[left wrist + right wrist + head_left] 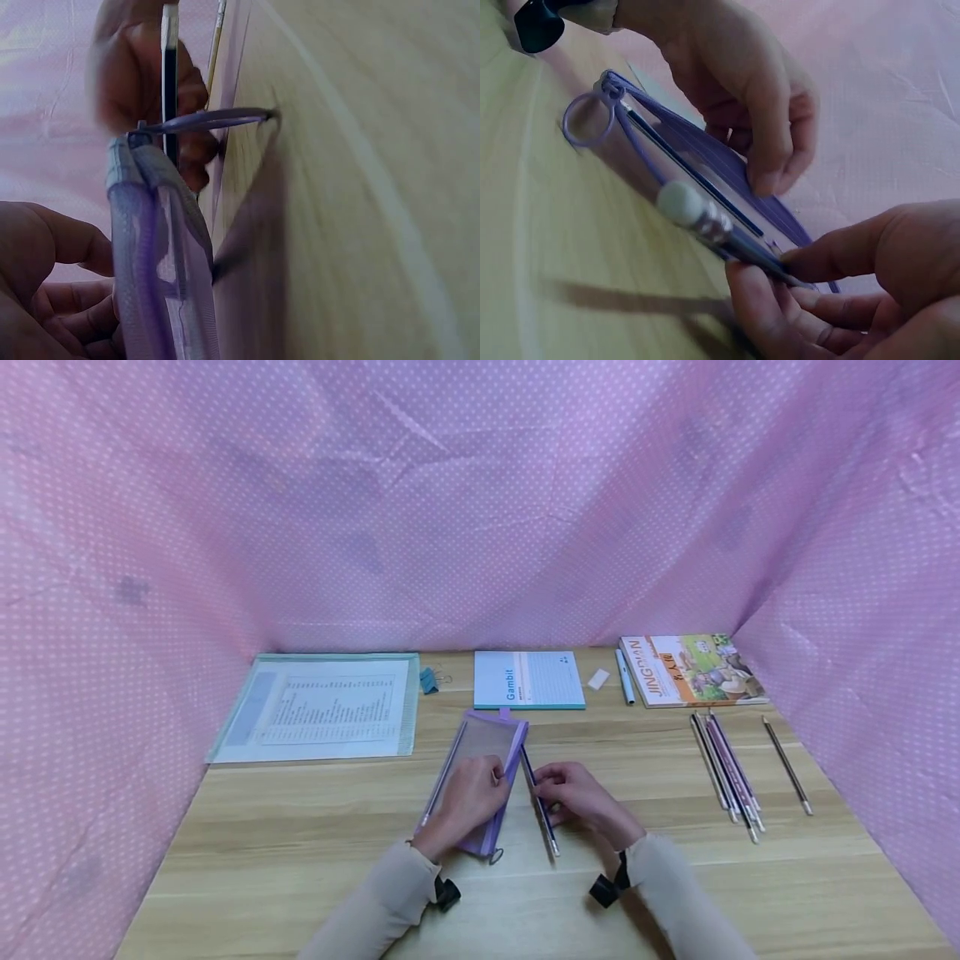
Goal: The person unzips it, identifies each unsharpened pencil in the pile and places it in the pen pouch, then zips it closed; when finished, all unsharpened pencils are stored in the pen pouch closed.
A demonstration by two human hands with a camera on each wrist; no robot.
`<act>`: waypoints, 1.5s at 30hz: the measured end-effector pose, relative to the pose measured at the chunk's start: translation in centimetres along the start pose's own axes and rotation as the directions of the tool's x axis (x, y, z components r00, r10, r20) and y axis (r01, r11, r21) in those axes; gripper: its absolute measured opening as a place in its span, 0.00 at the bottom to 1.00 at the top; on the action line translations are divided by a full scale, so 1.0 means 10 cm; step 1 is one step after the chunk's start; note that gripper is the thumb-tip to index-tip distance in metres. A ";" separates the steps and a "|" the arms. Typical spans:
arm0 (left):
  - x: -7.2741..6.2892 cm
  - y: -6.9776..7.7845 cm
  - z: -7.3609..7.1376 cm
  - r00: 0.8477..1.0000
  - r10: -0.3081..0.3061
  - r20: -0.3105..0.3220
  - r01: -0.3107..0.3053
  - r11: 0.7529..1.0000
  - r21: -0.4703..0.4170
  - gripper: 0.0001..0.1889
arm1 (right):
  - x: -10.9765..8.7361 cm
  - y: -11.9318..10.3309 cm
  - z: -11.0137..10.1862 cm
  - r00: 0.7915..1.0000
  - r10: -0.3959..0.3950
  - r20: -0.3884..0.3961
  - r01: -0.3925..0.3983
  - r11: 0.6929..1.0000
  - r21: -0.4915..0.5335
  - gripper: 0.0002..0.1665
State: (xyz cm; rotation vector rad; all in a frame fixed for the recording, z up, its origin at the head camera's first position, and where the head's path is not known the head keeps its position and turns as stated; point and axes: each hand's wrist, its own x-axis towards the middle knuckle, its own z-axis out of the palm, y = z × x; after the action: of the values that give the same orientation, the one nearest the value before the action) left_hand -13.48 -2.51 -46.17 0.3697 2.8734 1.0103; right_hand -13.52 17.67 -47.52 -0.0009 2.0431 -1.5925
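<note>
A purple mesh zipper pouch (pixel 480 739) is propped open along its right side, a ring on its zipper pull (pixel 589 120). My left hand (pixel 472 793) pinches the pouch's upper edge, its thumb and fingers on the mesh (pixel 705 150). A dark pencil (pixel 694 176) shows inside the open mouth. Just right of the pouch, my right hand (pixel 573 795) pinches another dark pencil (pixel 542 806) between thumb and fingers. That pencil's white eraser end (pixel 681 204) points toward me, and its far end reaches the pouch's edge.
Several pencils (pixel 726 768) lie in a bunch at right, with a single pencil (pixel 787 764) beyond. Along the back are a document folder (pixel 322 706), a teal binder clip (pixel 428 681), a notebook (pixel 528 680), an eraser (pixel 598 679), a blue pen (pixel 625 677) and a book (pixel 690 670).
</note>
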 end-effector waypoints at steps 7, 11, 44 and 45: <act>0.00 0.00 0.00 1.000 -0.007 0.012 0.007 1.000 -0.015 0.02 | 0.17 -0.09 0.22 0.990 0.071 -0.122 -0.058 0.992 0.109 0.20; 0.00 0.01 0.00 1.000 -0.014 0.025 0.014 1.000 -0.021 0.02 | 0.22 -0.11 0.35 0.976 0.094 -0.197 -0.056 0.981 0.188 0.21; 0.01 0.00 0.00 1.000 0.011 0.001 -0.011 0.997 -0.072 0.03 | -0.33 -0.06 -0.32 0.963 -0.009 -0.269 0.038 0.994 0.104 0.26; 0.01 -0.01 0.00 1.000 0.008 -0.001 -0.008 0.997 -0.071 0.03 | -0.39 -0.05 -0.45 0.956 -0.028 -0.291 0.053 0.996 0.077 0.27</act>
State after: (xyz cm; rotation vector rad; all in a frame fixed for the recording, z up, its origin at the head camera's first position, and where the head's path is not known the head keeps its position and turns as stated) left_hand -13.60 -2.54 -46.20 0.3764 2.8302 1.1106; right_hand -12.23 22.76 -44.81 0.2367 2.2027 -1.7916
